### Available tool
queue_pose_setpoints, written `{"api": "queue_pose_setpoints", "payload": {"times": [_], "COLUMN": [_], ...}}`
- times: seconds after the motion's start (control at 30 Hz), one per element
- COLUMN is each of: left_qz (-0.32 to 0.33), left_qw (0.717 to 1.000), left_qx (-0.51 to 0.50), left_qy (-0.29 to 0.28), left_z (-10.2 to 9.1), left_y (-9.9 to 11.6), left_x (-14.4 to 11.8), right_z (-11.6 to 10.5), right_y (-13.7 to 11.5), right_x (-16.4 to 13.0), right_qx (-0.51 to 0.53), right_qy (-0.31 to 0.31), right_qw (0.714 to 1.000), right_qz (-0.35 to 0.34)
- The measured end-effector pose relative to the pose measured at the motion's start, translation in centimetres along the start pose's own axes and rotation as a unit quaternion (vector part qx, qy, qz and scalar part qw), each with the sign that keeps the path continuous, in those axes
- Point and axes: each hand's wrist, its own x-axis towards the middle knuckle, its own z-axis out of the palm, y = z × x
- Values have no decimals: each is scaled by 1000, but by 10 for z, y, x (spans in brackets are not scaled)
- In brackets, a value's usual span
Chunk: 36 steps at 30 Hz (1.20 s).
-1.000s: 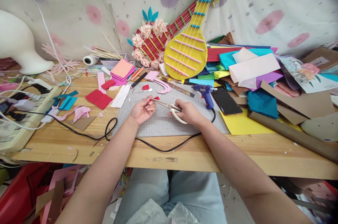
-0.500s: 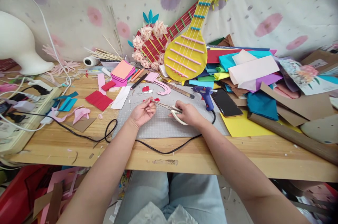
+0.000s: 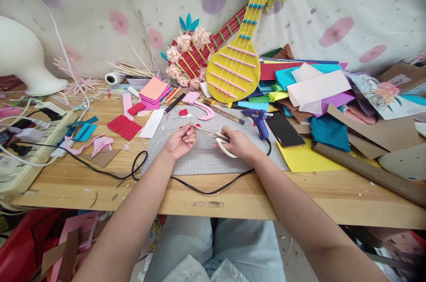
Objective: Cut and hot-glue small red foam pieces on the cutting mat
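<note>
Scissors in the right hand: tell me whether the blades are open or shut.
Nearly shut. The scissors in the right hand show one thin line, tips by the small red scrap pinched in the left hand.

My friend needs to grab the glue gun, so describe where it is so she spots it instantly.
Find the grey cutting mat at the middle of the wooden table. At its far right corner, beside a black phone, lies the glue gun, the only blue, pistol-shaped tool, trailing a black cord.

Wooden table (image 3: pixel 253 195), flowered cloth backdrop (image 3: pixel 333 2)

White-handled scissors (image 3: pixel 218 137) meet a tiny red paper scrap (image 3: pixel 188 127) above the mat.
</note>
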Motion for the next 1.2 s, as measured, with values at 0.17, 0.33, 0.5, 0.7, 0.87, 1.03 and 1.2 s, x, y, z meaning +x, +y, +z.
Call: {"api": "queue_pose_setpoints", "payload": {"times": [0.17, 0.33, 0.5, 0.7, 0.87, 1.03, 1.2], "left_qz": [-2, -2, -8, -8, -12, -15, -17], "left_qw": [1000, 1000, 1000, 999, 999, 999, 999], "left_qx": [10, 8, 7, 7, 14, 19, 20], "left_qy": [10, 27, 27, 36, 27, 21, 20], "left_z": [0, 1, 1, 4, 4, 2, 0], "left_y": [-1, -1, -1, -1, 0, 0, 0], "left_x": [0, 0, -1, -2, -3, -2, -1], "right_z": [1, 1, 0, -3, -3, -3, -2], "right_y": [1, 2, 0, -1, 0, -1, -1], "right_x": [0, 0, 0, 0, -1, -2, -1], "right_qx": [4, -1, 3, 2, 8, 3, 7], "right_qy": [4, 2, 0, -4, -6, -11, -11], "right_qw": [1000, 1000, 1000, 1000, 1000, 1000, 1000], "right_qz": [-16, -17, -9, -2, -10, -18, -13]}}
